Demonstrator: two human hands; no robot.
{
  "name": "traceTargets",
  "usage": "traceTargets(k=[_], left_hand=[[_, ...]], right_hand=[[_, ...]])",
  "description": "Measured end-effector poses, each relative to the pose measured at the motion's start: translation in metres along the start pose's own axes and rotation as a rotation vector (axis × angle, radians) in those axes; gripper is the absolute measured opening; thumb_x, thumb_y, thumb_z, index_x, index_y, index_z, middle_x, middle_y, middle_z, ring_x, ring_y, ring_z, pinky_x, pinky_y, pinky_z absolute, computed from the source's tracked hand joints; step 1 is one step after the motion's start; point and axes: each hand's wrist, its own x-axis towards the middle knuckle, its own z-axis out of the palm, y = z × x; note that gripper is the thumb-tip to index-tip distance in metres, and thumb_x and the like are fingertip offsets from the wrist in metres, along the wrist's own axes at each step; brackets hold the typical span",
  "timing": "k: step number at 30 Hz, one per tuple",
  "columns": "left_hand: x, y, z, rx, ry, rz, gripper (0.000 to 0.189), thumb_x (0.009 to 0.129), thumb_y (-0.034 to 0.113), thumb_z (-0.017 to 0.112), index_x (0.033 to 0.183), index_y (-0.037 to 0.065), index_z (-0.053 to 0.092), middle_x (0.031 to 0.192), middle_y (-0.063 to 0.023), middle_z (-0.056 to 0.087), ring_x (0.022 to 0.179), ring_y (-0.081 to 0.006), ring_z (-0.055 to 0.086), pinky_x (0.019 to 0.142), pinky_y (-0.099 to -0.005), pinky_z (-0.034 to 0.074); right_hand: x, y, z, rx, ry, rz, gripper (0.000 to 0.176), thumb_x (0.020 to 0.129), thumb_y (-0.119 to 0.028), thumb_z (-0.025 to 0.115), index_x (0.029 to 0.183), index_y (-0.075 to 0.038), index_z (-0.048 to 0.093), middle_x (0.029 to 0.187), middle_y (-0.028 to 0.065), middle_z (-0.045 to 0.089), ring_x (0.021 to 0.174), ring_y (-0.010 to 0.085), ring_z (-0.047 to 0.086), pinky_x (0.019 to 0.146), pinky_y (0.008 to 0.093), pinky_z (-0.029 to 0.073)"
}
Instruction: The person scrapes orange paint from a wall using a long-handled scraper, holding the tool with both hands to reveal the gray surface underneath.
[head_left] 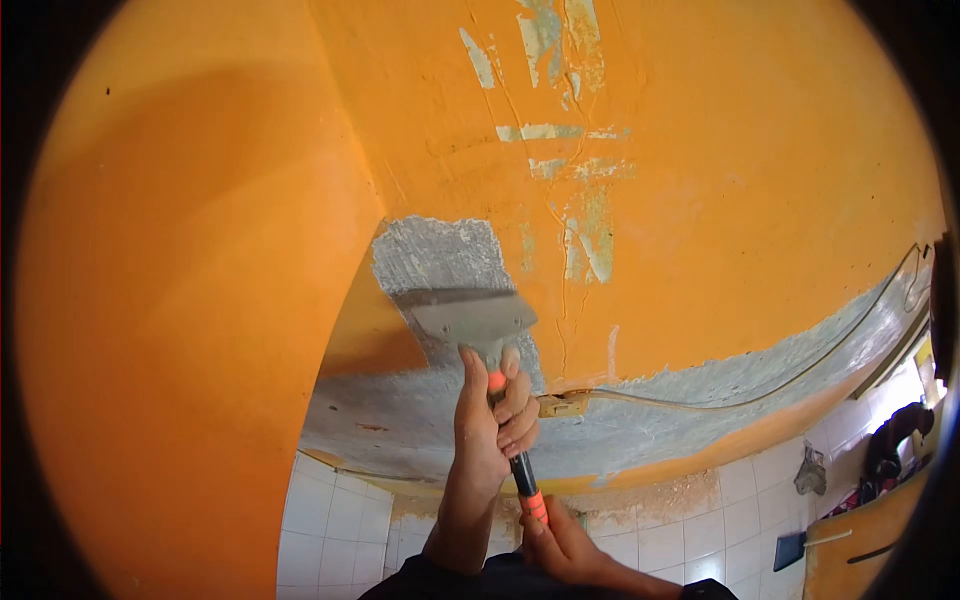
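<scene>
A wide-bladed scraper [478,318] with a black and orange handle points upward in front of me. Its blade lies against or very close to a grey stripped patch [440,250] in the orange paint; exact contact cannot be made out. My left hand [492,415] is wrapped round the upper handle, thumb and fingers just below the blade. Lower down, my right hand [560,545] grips the orange end of the handle. Around the patch, the orange painted surface [740,200] shows cracks and flaked pale spots [587,235].
An orange wall [190,350] stands close on the left. A cable [720,404] runs along a grey stripped band to a small box [563,404]. White tiles [660,548] line the lower wall. At the right are a wooden surface [870,535] and a dark hanging item [890,445].
</scene>
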Motion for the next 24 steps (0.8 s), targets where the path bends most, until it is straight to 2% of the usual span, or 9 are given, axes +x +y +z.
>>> traceTargets(k=[6,10,12,14,18,21,24], left_hand=[[0.000,0.002,0.001,-0.016,-0.018,0.015,0.046,0.098,0.055,0.028,0.090,0.013,0.043,0.052,0.0057,0.028,0.033,-0.0043,0.019,0.027,-0.0203,0.019],[0.004,0.009,0.011,-0.011,-0.035,0.035,0.046,0.098,0.055,0.028,0.090,0.013,0.042,0.052,0.0056,0.028,0.033,-0.0045,0.019,0.027,-0.0204,0.018],[0.004,0.008,0.010,0.043,0.037,0.018,0.049,0.095,0.061,0.028,0.088,0.015,0.043,0.051,0.0069,0.026,0.033,-0.0029,0.019,0.028,-0.0187,0.018],[0.005,0.010,0.013,0.050,0.017,0.023,0.049,0.095,0.061,0.028,0.088,0.015,0.043,0.051,0.0069,0.026,0.033,-0.0029,0.019,0.028,-0.0187,0.018],[0.007,0.017,0.020,-0.028,-0.028,0.012,0.047,0.098,0.056,0.027,0.089,0.013,0.042,0.052,0.0052,0.027,0.033,-0.0043,0.019,0.027,-0.0199,0.019],[0.002,0.011,0.018,0.022,0.013,-0.006,0.049,0.095,0.062,0.027,0.088,0.016,0.043,0.052,0.0067,0.026,0.033,-0.0031,0.019,0.027,-0.0190,0.017],[0.009,0.020,0.027,0.035,-0.015,0.022,0.048,0.095,0.061,0.027,0.088,0.016,0.043,0.052,0.0066,0.026,0.033,-0.0031,0.019,0.027,-0.0190,0.017]], right_hand=[[0.007,-0.010,-0.006,-0.041,0.000,-0.037,0.029,0.100,-0.028,0.041,0.106,0.000,0.041,0.068,0.0094,0.058,0.060,0.0206,0.061,0.059,0.0337,0.049],[0.006,-0.015,-0.005,-0.056,-0.010,0.007,0.030,0.100,-0.030,0.041,0.106,0.000,0.041,0.068,0.0091,0.058,0.061,0.0208,0.061,0.059,0.0340,0.048],[0.010,-0.015,-0.008,-0.071,-0.018,-0.017,0.030,0.100,-0.030,0.041,0.106,0.000,0.041,0.068,0.0090,0.058,0.061,0.0210,0.061,0.059,0.0342,0.048],[0.002,-0.013,-0.004,0.092,-0.045,-0.038,0.030,0.101,-0.032,0.039,0.105,-0.002,0.040,0.071,0.0039,0.050,0.061,0.0104,0.049,0.059,0.0265,0.042],[0.004,-0.028,-0.009,0.054,-0.093,-0.012,0.031,0.101,-0.033,0.039,0.105,-0.003,0.039,0.072,0.0038,0.050,0.062,0.0106,0.049,0.060,0.0267,0.042],[0.005,-0.032,-0.009,0.051,-0.077,-0.044,0.031,0.101,-0.033,0.039,0.106,-0.002,0.039,0.072,0.0038,0.050,0.062,0.0107,0.049,0.060,0.0267,0.042],[0.006,-0.046,-0.004,0.088,-0.057,-0.070,0.031,0.101,-0.033,0.038,0.105,-0.002,0.039,0.072,0.0041,0.050,0.061,0.0108,0.049,0.060,0.0265,0.042]])
